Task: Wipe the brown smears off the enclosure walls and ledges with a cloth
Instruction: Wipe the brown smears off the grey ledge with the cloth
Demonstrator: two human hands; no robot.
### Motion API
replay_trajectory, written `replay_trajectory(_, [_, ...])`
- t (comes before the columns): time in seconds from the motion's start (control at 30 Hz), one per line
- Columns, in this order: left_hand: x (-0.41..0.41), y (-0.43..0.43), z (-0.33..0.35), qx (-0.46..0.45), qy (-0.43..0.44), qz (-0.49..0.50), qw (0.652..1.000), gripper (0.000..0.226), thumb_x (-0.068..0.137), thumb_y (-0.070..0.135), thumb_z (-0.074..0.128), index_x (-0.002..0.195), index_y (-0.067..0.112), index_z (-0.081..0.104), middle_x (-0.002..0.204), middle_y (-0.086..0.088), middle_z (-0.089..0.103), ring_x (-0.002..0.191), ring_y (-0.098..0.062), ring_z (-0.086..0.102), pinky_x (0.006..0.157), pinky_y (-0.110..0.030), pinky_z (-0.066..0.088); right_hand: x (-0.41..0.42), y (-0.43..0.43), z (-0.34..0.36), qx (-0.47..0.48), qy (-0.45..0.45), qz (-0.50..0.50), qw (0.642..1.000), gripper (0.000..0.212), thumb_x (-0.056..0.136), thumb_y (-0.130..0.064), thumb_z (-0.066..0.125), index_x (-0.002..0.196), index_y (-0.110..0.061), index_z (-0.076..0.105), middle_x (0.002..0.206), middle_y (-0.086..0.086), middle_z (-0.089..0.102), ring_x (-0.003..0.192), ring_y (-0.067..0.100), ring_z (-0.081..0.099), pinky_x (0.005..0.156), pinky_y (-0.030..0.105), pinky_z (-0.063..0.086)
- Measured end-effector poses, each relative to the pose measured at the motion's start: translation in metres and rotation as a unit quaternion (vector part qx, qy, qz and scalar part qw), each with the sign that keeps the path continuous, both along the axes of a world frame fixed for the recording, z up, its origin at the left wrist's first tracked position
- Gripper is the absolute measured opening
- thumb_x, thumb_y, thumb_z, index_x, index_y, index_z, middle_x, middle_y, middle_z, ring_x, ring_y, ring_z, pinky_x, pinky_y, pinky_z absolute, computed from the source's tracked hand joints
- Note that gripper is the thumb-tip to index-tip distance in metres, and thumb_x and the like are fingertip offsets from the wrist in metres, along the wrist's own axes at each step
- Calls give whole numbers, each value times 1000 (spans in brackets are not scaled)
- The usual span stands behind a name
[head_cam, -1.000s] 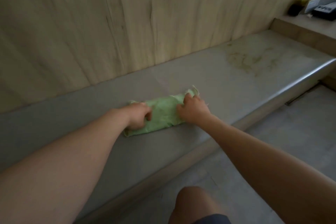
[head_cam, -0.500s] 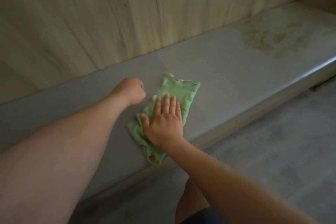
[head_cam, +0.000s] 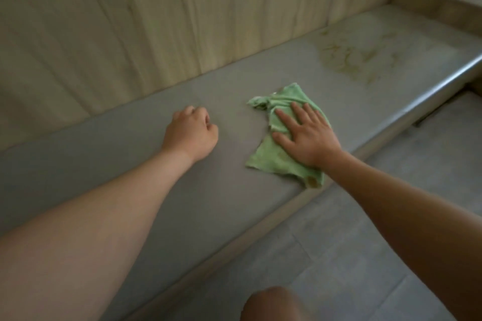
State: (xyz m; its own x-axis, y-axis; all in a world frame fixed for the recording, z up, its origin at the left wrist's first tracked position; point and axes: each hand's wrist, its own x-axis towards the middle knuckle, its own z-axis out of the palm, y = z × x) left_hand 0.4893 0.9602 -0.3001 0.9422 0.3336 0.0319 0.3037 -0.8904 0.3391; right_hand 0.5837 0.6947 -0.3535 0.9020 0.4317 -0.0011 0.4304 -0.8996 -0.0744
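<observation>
Right hand flat, fingers spread, presses green cloth on grey ledge near front edge, palm hiding cloth middle. Left hand curled, empty, apart. Brown smears far right, blurred.

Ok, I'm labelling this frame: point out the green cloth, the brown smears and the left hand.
green cloth (head_cam: pixel 263 161): head view, bare lower-left corner.
brown smears (head_cam: pixel 347 60): head view, middle of the patch.
left hand (head_cam: pixel 191 133): head view, back of hand.

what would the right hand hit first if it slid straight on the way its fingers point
Probably the wood-grain back wall, after a strip of bare ledge; the brown smears lie off to the right of that line.
</observation>
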Motion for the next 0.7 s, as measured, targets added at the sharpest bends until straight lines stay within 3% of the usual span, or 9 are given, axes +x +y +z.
replay_trajectory(0.17, [65, -52, -23, 14, -25, -72, 997, 36, 95, 39, 52, 125, 22, 58, 138, -7, 51, 130, -34, 43, 108, -44, 38, 78, -52, -1, 29, 13, -204, 978, 87, 89, -83, 22, 164, -40, 11, 174, 6, 8, 159, 31, 5, 129, 46, 2])
replay_trajectory(0.4, [137, -114, -29, 19, -12, -129, 991, 45, 92, 44, 52, 129, 19, 57, 142, -7, 48, 131, -34, 42, 112, -53, 34, 121, -87, -1, 72, 45, -428, 900, 105, 81, -90, 23, 165, -33, 0, 173, 12, -4, 159, 34, -7, 128, 47, -6])
replay_trajectory(0.57, [184, -145, -23, -2, 14, -138, 990, 54, 93, 39, 51, 142, 16, 49, 160, -9, 34, 146, -34, 28, 120, -59, 21, 155, -103, -2, 67, 47, -476, 876, 109, 80, -91, 18, 165, -27, -9, 172, 15, -7, 159, 35, -9, 127, 49, -7])
replay_trajectory(0.7, [233, -171, -32, -40, 55, -84, 994, 66, 100, 39, 43, 160, 16, 28, 171, -10, 12, 158, -31, 4, 126, -56, 1, 179, -113, -9, 62, 41, -474, 878, 104, 85, -88, 18, 165, -27, -7, 172, 16, -10, 158, 35, -12, 127, 48, -9])
